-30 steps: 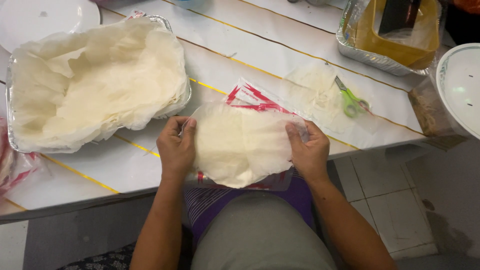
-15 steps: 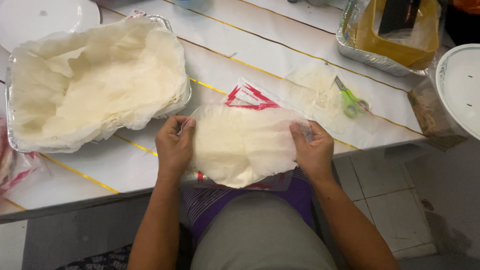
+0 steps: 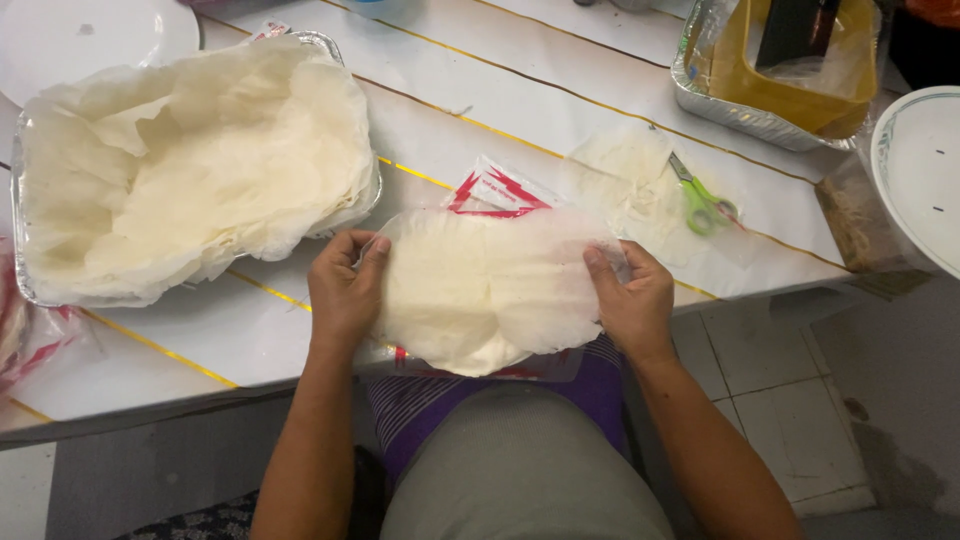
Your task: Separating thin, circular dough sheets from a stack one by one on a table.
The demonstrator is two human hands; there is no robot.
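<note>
Change since earlier frame: both hands sit slightly farther apart along the wrapper's edges; the sheet is spread a little wider and flatter; nothing else on the table has shifted.
Work surface: white table with thin yellow stripes [image 3: 300,330], its front edge just under the hands.
Large tray: rectangular foil tray [image 3: 22,292] at upper left, filled with loose, crumpled, pale thin wrapper sheets [image 3: 190,170].
Item in hand: round, translucent, cream-coloured pastry wrapper [image 3: 480,290], held over the table's front edge above a clear plastic packet with red print [image 3: 495,188].
Left hand: left hand [image 3: 342,290] is closed on the wrapper's left rim, thumb on top, fingers curled beneath.
Right hand: right hand [image 3: 632,298] pinches the right rim, thumb on top.
Handling advice: judged delicate; keep the pull even on both sides, peel slowly from the rim, and support the middle, since a sheet this thin is likely to tear at the pinch points.
Second tray: foil tray with yellow liquid and a dark object [image 3: 780,70] at upper right, cut off by the frame.
Plates: white plate [image 3: 925,170] at right and white plate [image 3: 90,35] at upper left, both partly out of view.
Small tool: green-handled scissors [image 3: 702,200] lying on a loose wrapper scrap.
Not determinable: whether one sheet or several stuck together are held; fingertips under the wrapper are hidden; contents of the red-and-clear bag at far left are cut off.
</note>
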